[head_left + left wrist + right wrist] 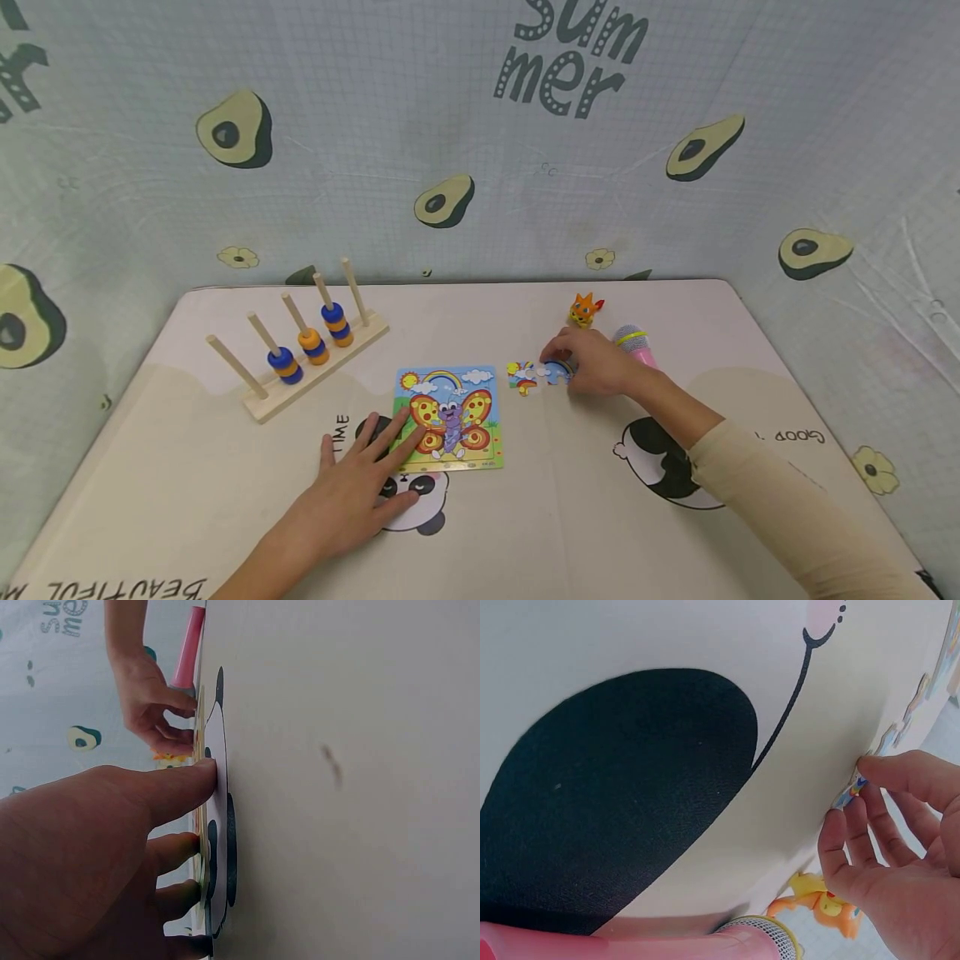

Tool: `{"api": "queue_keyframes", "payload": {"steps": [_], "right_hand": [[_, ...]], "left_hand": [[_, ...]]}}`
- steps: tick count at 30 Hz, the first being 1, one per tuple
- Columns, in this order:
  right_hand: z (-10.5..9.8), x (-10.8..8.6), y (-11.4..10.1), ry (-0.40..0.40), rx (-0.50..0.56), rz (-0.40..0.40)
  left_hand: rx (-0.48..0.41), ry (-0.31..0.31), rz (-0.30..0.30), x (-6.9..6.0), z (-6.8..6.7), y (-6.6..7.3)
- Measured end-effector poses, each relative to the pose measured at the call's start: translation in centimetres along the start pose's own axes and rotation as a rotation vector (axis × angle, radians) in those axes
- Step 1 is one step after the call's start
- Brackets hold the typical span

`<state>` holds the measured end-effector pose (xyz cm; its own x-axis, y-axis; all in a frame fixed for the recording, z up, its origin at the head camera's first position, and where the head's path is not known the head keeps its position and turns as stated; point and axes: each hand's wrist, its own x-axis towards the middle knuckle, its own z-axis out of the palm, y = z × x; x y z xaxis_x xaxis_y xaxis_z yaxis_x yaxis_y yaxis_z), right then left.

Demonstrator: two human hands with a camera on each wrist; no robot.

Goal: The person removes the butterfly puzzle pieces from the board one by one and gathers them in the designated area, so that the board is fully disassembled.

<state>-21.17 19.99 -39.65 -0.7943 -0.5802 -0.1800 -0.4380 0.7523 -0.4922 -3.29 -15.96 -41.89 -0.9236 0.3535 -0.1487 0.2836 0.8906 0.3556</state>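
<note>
Right hand (594, 362) pinches a flat, blue, rainbow-printed jigsaw piece (556, 372); left of it, spread left hand (358, 493) touches a square, multicoloured butterfly-printed puzzle board (452, 417).

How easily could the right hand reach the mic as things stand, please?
Probably yes: the mic lies beside the right hand with nothing visible between, though the hand should first release its puzzle piece.

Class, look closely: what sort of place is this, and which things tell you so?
Probably a play area, perhaps at home or in a classroom. A butterfly puzzle, a wooden peg stand with blue and orange rings, and a pink microphone suggest it.
</note>
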Motion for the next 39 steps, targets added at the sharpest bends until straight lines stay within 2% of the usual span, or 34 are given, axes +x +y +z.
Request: {"api": "queue_keyframes", "payload": {"steps": [12, 19, 25, 31, 39], "right_hand": [[0.1, 0.1, -0.2, -0.006, -0.040, -0.007], [0.4, 0.4, -0.6, 0.028, -0.039, -0.079], [0.7, 1.2, -1.9, 0.052, 0.027, -0.098], [1.5, 2.2, -3.2, 0.037, 0.079, -0.150], [2.7, 3.0, -5.0, -0.005, 0.076, -0.178]], "left_hand": [[-0.002, 0.001, 0.003, 0.0, 0.0, 0.0], [0.002, -0.003, 0.005, 0.0, 0.1, -0.1], [-0.004, -0.007, -0.003, 0.0, 0.1, -0.1], [0.002, 0.000, -0.003, -0.1, 0.0, -0.1], [0.003, -0.004, -0.004, -0.1, 0.0, -0.1]]}}
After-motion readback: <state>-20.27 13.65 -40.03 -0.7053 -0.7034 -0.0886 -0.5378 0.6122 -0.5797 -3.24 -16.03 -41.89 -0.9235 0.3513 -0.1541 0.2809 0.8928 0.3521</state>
